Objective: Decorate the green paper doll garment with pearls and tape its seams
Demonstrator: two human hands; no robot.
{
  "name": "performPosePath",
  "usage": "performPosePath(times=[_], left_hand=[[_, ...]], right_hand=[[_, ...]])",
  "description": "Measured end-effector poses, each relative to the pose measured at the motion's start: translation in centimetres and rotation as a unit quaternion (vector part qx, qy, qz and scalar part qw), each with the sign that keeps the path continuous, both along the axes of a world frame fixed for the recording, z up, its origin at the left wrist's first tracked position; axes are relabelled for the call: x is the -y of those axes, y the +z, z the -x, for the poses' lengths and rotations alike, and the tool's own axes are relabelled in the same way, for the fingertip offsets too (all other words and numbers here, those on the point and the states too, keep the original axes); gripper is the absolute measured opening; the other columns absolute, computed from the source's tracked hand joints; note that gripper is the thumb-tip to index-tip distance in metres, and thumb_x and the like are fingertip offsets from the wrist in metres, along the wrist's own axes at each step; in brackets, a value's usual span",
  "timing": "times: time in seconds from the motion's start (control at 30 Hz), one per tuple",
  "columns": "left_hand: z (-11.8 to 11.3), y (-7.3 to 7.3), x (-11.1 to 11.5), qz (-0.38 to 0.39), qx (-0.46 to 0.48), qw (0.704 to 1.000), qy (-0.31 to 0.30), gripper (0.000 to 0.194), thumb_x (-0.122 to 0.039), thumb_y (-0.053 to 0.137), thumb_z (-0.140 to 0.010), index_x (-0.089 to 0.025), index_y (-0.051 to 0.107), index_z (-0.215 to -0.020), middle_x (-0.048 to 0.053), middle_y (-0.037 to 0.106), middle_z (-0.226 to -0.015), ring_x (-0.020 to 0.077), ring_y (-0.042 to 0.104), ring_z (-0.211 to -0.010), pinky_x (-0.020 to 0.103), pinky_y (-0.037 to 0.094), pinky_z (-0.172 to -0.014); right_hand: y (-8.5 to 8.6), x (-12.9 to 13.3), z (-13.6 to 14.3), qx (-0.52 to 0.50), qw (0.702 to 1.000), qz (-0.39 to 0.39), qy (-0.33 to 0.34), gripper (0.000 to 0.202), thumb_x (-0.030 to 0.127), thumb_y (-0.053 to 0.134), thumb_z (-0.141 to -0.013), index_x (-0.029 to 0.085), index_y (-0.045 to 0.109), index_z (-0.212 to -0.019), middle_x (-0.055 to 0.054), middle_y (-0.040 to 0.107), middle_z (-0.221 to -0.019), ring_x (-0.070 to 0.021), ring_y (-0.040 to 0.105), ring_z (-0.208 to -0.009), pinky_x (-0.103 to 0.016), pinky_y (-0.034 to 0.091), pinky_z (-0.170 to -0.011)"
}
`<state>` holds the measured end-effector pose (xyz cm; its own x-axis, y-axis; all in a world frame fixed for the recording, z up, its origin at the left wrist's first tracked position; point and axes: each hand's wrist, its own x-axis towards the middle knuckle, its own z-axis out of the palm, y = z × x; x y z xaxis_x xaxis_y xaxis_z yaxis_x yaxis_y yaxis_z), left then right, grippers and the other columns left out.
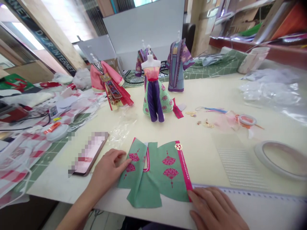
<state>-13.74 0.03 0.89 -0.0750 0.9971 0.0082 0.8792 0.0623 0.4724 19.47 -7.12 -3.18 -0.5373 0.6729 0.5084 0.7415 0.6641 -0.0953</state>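
I had both hands down on the small green doll garment (159, 174), which lay flat near the front edge of the cream counter (206, 92). My left hand (109, 169) pressed its fingertips onto the garment's left panel, beside the pink lantern print; that grip was released, fingers flat, holding nothing. My right hand (216, 207) lay at the lower right corner, touching the end of the pink border strip, also released and flat. I judged the step as smoothing and steadying the piece, with the gold ornament (178, 146) already sitting at the top of the border. The next move, I judged, called for keeping the cloth flat and not letting it creep. Just beside my left hand lay a phone (90, 155). Farther back stood the dressed mannequin (154, 92), with a tape roll (247, 120) well apart to the right.
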Motion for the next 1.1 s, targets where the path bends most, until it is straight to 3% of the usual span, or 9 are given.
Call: performPosePath(times=[0.1, 0.27, 0.43, 0.5, 0.63, 0.67, 0.77, 0.87, 1.1], left_hand=[[-0.5, -0.2, -0.2, 0.003, 0.050, 0.999, -0.004, 0.018, -0.037, 0.060, -0.077, -0.021, 0.059, -0.070, -0.001, 0.061, -0.074, 0.0176, 0.058, -0.068, 0.027, 0.045, -0.062], [0.5, 0.3, 0.1, -0.025, 0.102, 0.992, 0.073, 0.020, -0.040, 0.052, -0.082, -0.020, 0.053, -0.077, -0.003, 0.056, -0.065, 0.0140, 0.056, -0.057, 0.023, 0.044, -0.051], [0.2, 0.7, 0.6, -0.044, 0.115, 0.988, 0.097, 0.020, -0.040, 0.055, -0.081, -0.021, 0.050, -0.083, -0.003, 0.056, -0.066, 0.0146, 0.057, -0.056, 0.023, 0.045, -0.049], [-1.1, 1.0, 0.9, -0.085, 0.058, 0.992, 0.071, 0.017, -0.037, 0.056, -0.081, -0.021, 0.052, -0.087, -0.001, 0.059, -0.074, 0.0159, 0.058, -0.062, 0.027, 0.048, -0.055], [-4.0, 2.4, 2.1, -0.129, -0.025, 0.982, -0.132, 0.017, -0.029, 0.055, -0.084, -0.023, 0.059, -0.099, 0.005, 0.060, -0.108, 0.0201, 0.059, -0.092, 0.033, 0.051, -0.076], [-4.4, 2.7, 2.4, -0.130, -0.014, 0.981, -0.143, 0.018, -0.030, 0.055, -0.085, -0.024, 0.059, -0.102, 0.005, 0.060, -0.110, 0.0191, 0.060, -0.091, 0.030, 0.052, -0.073], [-4.3, 3.3, 2.9, -0.134, 0.007, 0.988, -0.079, 0.016, -0.034, 0.055, -0.086, -0.024, 0.061, -0.097, 0.003, 0.063, -0.105, 0.0151, 0.060, -0.076, 0.022, 0.049, -0.052], [-3.4, 2.8, 2.9, -0.094, 0.012, 0.995, -0.029, 0.018, -0.037, 0.053, -0.086, -0.023, 0.062, -0.090, 0.003, 0.065, -0.097, 0.0134, 0.058, -0.065, 0.019, 0.042, -0.040], [-2.7, 1.5, 3.0, -0.035, 0.006, 0.998, -0.046, 0.019, -0.036, 0.049, -0.088, -0.023, 0.062, -0.089, 0.000, 0.065, -0.082, 0.0134, 0.059, -0.063, 0.024, 0.050, -0.057]], right_hand=[[-0.3, -0.1, 0.8, 0.004, 1.000, 0.007, -0.010, 0.028, 0.018, 0.042, -0.091, 0.016, 0.066, -0.105, -0.009, 0.065, -0.104, -0.0249, 0.061, -0.090, -0.040, 0.048, -0.080], [-0.7, 0.0, 0.7, 0.007, 1.000, 0.023, -0.011, 0.028, 0.018, 0.044, -0.091, 0.015, 0.065, -0.109, -0.010, 0.064, -0.107, -0.0248, 0.060, -0.093, -0.039, 0.050, -0.081], [-0.7, -0.1, 0.6, -0.009, 0.999, 0.028, -0.018, 0.029, 0.018, 0.041, -0.092, 0.017, 0.066, -0.108, -0.008, 0.064, -0.106, -0.0237, 0.060, -0.093, -0.037, 0.051, -0.080], [-0.8, -0.1, 0.6, -0.005, 0.999, 0.029, -0.019, 0.029, 0.018, 0.042, -0.092, 0.017, 0.065, -0.109, -0.008, 0.064, -0.107, -0.0239, 0.060, -0.093, -0.038, 0.050, -0.080], [-1.1, 0.1, 0.4, 0.003, 0.999, 0.030, -0.011, 0.027, 0.021, 0.046, -0.091, 0.017, 0.064, -0.111, -0.008, 0.063, -0.109, -0.0245, 0.060, -0.094, -0.038, 0.050, -0.082], [-1.2, 0.2, 0.4, 0.004, 0.999, 0.032, -0.009, 0.027, 0.021, 0.046, -0.091, 0.017, 0.064, -0.112, -0.008, 0.063, -0.110, -0.0244, 0.059, -0.095, -0.038, 0.049, -0.082], [-1.2, 0.2, 0.3, 0.004, 0.999, 0.038, -0.011, 0.028, 0.020, 0.046, -0.091, 0.017, 0.063, -0.113, -0.007, 0.062, -0.112, -0.0244, 0.058, -0.097, -0.038, 0.048, -0.084], [-1.2, 0.2, 0.3, 0.004, 0.999, 0.033, -0.010, 0.027, 0.020, 0.046, -0.091, 0.017, 0.064, -0.112, -0.007, 0.063, -0.111, -0.0243, 0.058, -0.097, -0.038, 0.048, -0.084], [-1.3, 0.1, 0.2, 0.019, 1.000, 0.019, -0.005, 0.028, 0.022, 0.045, -0.091, 0.019, 0.064, -0.111, -0.007, 0.064, -0.111, -0.0237, 0.060, -0.095, -0.038, 0.048, -0.083]])
